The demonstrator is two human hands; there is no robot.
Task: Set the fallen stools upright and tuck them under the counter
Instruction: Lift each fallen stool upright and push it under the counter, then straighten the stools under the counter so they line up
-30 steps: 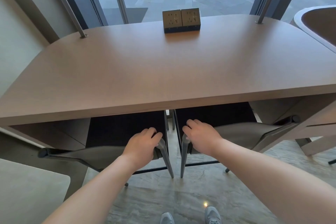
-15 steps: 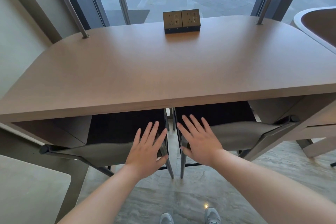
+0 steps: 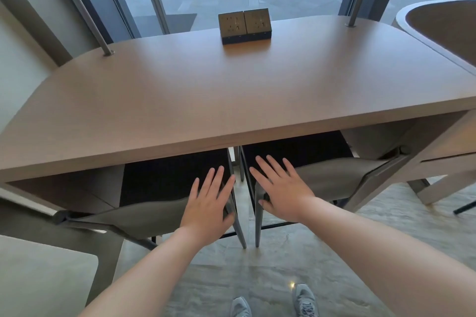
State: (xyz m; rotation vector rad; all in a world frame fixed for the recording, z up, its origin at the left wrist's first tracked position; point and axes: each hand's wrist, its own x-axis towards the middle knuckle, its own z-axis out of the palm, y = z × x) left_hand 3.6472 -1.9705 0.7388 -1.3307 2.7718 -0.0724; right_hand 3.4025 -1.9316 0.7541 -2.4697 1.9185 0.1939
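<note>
Two stools stand upright side by side, their dark seats under the front edge of the brown wooden counter (image 3: 231, 100). The left stool (image 3: 139, 216) and the right stool (image 3: 332, 180) each have a grey curved backrest and thin metal legs. My left hand (image 3: 208, 203) lies flat with fingers spread on the inner end of the left stool's backrest. My right hand (image 3: 280, 188) lies the same way on the right stool's backrest, thumb at its edge. Neither hand grips anything.
A double socket box (image 3: 244, 26) sits at the counter's back edge, between two slanted metal posts (image 3: 82, 8). Glass windows lie beyond. Another rounded table (image 3: 438, 23) is at the right, a pale surface (image 3: 38, 278) at the lower left. My shoes (image 3: 273, 304) stand on marble floor.
Both hands were curled around the stools' backrest ends a second ago; they have let go and now rest flat with fingers spread. The stools sit slightly further under the counter.
</note>
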